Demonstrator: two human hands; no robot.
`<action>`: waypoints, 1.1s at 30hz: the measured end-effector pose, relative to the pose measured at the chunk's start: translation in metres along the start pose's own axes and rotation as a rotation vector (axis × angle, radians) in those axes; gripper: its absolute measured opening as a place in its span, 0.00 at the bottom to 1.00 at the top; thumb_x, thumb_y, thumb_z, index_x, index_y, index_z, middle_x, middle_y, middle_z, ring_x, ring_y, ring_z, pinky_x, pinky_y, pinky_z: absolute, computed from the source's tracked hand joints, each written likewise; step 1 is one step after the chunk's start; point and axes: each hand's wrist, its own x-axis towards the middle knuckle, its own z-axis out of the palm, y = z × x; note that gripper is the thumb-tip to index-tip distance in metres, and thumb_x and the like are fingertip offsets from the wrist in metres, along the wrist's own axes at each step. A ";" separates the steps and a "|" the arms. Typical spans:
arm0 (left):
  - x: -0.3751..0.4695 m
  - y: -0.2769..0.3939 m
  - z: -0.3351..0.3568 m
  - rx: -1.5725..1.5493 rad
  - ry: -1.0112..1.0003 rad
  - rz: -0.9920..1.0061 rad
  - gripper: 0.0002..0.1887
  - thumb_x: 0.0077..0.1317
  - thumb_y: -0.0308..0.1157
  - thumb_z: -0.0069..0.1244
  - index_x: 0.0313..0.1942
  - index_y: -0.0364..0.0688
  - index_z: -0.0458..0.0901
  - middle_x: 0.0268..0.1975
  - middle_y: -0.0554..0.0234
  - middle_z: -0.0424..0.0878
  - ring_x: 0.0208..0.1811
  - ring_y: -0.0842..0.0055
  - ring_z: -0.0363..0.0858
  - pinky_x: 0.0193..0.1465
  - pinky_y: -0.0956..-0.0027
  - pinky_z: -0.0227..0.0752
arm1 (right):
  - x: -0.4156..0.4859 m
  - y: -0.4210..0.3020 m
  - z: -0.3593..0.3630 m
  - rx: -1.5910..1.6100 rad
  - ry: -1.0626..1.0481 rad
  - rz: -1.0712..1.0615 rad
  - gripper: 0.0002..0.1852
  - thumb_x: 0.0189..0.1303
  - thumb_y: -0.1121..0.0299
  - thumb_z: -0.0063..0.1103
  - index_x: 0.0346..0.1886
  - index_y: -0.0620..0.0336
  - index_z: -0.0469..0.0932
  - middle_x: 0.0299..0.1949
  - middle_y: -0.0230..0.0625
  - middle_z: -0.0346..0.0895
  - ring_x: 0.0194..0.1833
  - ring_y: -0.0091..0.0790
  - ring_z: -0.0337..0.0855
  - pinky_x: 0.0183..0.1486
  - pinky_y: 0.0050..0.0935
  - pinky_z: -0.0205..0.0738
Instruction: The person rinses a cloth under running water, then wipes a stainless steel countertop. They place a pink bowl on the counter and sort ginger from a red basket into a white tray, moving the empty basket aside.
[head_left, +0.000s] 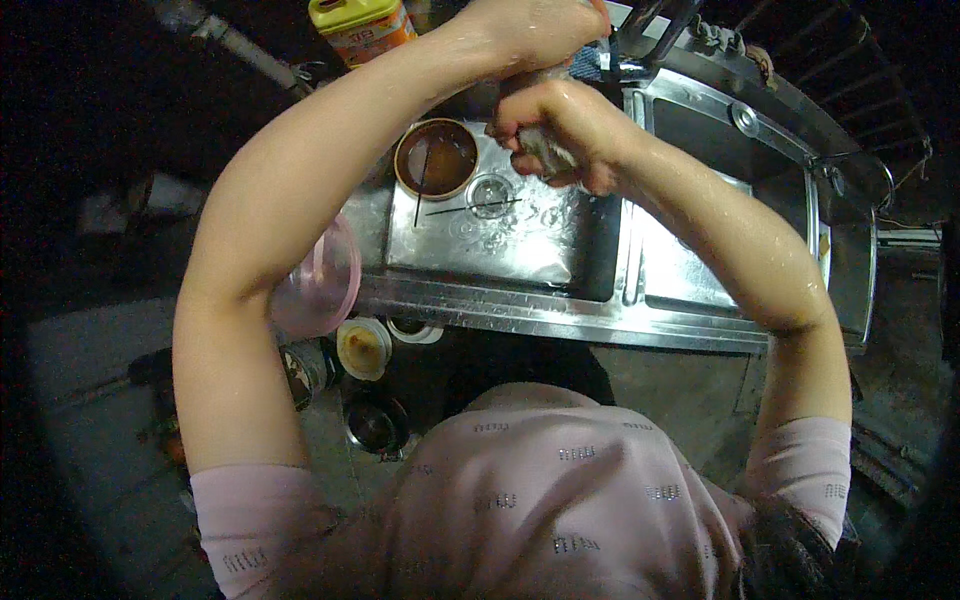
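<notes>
Both wet forearms reach up over a stainless steel sink. My right hand (562, 124) is closed around a pale, crumpled wet cloth (546, 150), part of which shows between the fingers. Just above it, at the top edge of the picture, is my left hand (551, 30); its fingers are partly cut off and it is unclear what it holds. A dark blue woven item (586, 64) shows beside the hands, near a metal tap (637, 69). Below, in the left basin (487, 259), a round brown bowl (437, 159) holds dark liquid, with one thin dark stick across its rim and another (474, 207) on the basin floor.
A second basin (686, 274) adjoins on the right. A pink translucent plastic basin (319, 281) stands left of the sink, under my left arm. A yellow container (360, 26) is at the top left. Tubs (364, 349) and a round metal pot (375, 426) stand below the sink's front edge.
</notes>
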 end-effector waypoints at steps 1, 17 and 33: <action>-0.002 0.003 0.001 0.056 0.021 -0.028 0.12 0.54 0.29 0.48 0.31 0.34 0.87 0.32 0.45 0.86 0.32 0.56 0.85 0.37 0.61 0.79 | 0.003 0.003 0.003 -0.001 0.035 -0.011 0.06 0.45 0.68 0.59 0.21 0.55 0.71 0.15 0.27 0.66 0.15 0.20 0.67 0.14 0.19 0.47; -0.019 -0.050 0.068 0.704 0.019 -0.268 0.13 0.57 0.31 0.53 0.41 0.39 0.87 0.40 0.49 0.87 0.39 0.60 0.87 0.43 0.60 0.80 | 0.090 0.095 -0.009 -0.404 0.463 -0.350 0.12 0.56 0.60 0.59 0.32 0.61 0.77 0.25 0.41 0.76 0.24 0.39 0.74 0.27 0.36 0.63; -0.108 -0.102 0.082 -0.678 0.360 -0.876 0.36 0.65 0.47 0.52 0.65 0.31 0.63 0.63 0.31 0.67 0.66 0.50 0.67 0.66 0.57 0.62 | 0.050 0.124 -0.002 -1.293 0.669 -0.450 0.34 0.46 0.58 0.73 0.56 0.56 0.69 0.42 0.49 0.79 0.43 0.53 0.81 0.46 0.47 0.76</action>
